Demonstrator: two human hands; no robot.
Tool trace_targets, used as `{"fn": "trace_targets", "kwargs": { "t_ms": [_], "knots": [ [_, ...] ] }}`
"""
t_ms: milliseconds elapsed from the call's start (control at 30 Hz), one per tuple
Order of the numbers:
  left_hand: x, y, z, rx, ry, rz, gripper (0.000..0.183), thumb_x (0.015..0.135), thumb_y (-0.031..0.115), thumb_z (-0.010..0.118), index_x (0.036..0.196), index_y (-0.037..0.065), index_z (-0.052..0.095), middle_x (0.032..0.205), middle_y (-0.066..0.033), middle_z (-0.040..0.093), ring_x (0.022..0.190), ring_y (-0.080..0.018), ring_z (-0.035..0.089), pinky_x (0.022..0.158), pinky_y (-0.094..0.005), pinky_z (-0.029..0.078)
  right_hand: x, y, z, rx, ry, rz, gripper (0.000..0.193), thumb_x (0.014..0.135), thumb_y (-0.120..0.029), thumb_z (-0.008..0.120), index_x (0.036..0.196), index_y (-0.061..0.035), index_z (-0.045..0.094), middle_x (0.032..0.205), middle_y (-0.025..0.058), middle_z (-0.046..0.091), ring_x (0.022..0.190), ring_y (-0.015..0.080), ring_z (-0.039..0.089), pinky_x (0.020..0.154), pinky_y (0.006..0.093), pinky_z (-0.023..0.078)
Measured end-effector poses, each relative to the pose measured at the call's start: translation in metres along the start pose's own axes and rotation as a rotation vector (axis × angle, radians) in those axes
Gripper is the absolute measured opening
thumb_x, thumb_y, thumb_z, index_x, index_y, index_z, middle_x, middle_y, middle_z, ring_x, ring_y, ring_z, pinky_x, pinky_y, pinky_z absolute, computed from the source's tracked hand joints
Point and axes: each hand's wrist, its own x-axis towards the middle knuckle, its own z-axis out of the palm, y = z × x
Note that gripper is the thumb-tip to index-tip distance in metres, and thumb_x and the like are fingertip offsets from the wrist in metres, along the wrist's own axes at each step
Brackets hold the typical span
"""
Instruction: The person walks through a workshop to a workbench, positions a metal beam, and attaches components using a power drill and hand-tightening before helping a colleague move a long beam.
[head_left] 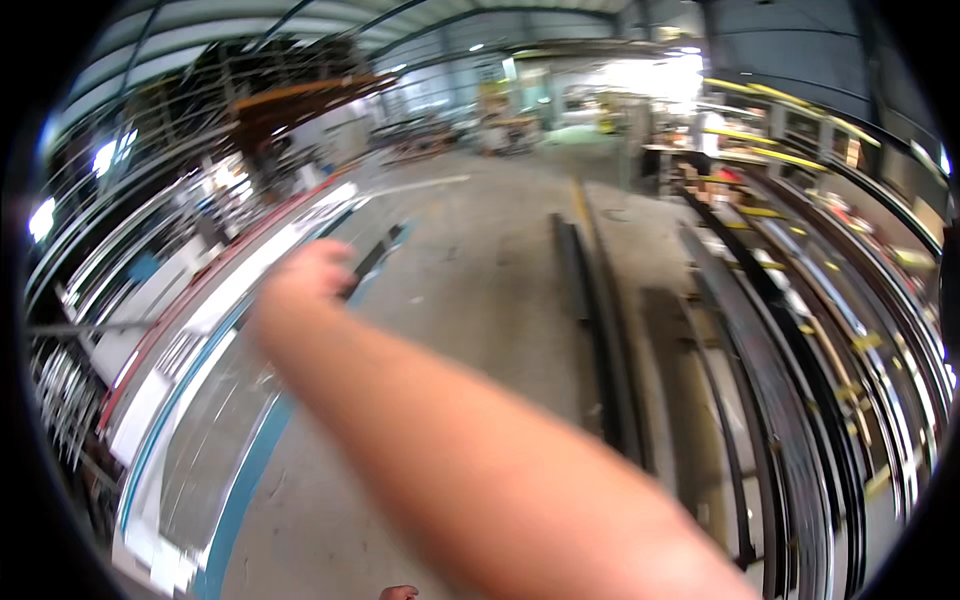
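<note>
My right arm reaches from the lower right across the view to the left. Its hand (310, 268), smeared by motion, is over a long, low table with a blue edge (255, 470). Close by the fingers is a dark strip (378, 250); whether they touch it cannot be made out. A clear, glass-like panel (215, 450) seems to lie along the table's near part. Only a small part of my left hand (398, 593) shows at the bottom edge, and its fingers are mostly hidden.
Long dark bars (590, 330) stretch along the concrete floor (480, 260) at centre right. Racks of long metal profiles (800, 330) with yellow pieces fill the right side. Behind the table at left runs a red rail (215, 265). An orange-brown beam (310, 92) stands out farther back.
</note>
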Motion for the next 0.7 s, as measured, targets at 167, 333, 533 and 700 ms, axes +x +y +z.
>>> {"fn": "trace_targets", "kwargs": {
  "t_ms": [167, 333, 533, 700],
  "knots": [
    [-0.007, -0.208, 0.066, 0.176, -0.159, -0.296, 0.035, 0.092, 0.038, 0.057, 0.112, 0.012, 0.068, 0.099, -0.0161, 0.071, 0.088, -0.0314, 0.063, 0.078, -0.0491, 0.046, 0.103, 0.076, 0.118, 0.091, 0.042, -0.249, 0.028, 0.093, -0.016, 0.061, 0.119, -0.0117, 0.071, 0.123, 0.0081, 0.070, 0.117, 0.0266, 0.066, 0.090, 0.0514, 0.050],
    [-0.078, -0.381, 0.116, 0.351, -0.410, -0.726, 0.032, 0.093, 0.035, 0.057, 0.111, 0.011, 0.067, 0.100, -0.0168, 0.071, 0.089, -0.0334, 0.064, 0.078, -0.0493, 0.048, 0.305, 0.086, 0.307, 0.288, -0.350, -0.367, 0.028, 0.089, -0.012, 0.056, 0.109, -0.0051, 0.073, 0.119, 0.0163, 0.070, 0.111, 0.0344, 0.067, 0.086, 0.0504, 0.054],
    [0.072, -0.501, 0.350, 0.369, -0.877, -0.687, 0.029, 0.094, 0.031, 0.058, 0.109, 0.009, 0.067, 0.101, -0.0177, 0.070, 0.090, -0.0358, 0.065, 0.077, -0.0495, 0.050, 0.434, 0.195, 0.499, 0.630, -0.241, -0.296, 0.045, 0.099, -0.031, 0.050, 0.139, -0.0108, 0.058, 0.128, 0.0161, 0.067, 0.116, 0.0387, 0.064, 0.097, 0.0488, 0.053],
    [0.305, -0.488, 0.495, 0.416, -1.066, -0.278, 0.026, 0.095, 0.028, 0.058, 0.108, 0.008, 0.066, 0.102, -0.0184, 0.069, 0.092, -0.0378, 0.066, 0.077, -0.0496, 0.052, 0.434, 0.218, 0.655, 1.171, -0.487, 0.453, 0.045, 0.104, -0.031, 0.048, 0.146, -0.0161, 0.053, 0.133, 0.0155, 0.065, 0.119, 0.0318, 0.063, 0.104, 0.0411, 0.048]
  ]
}}
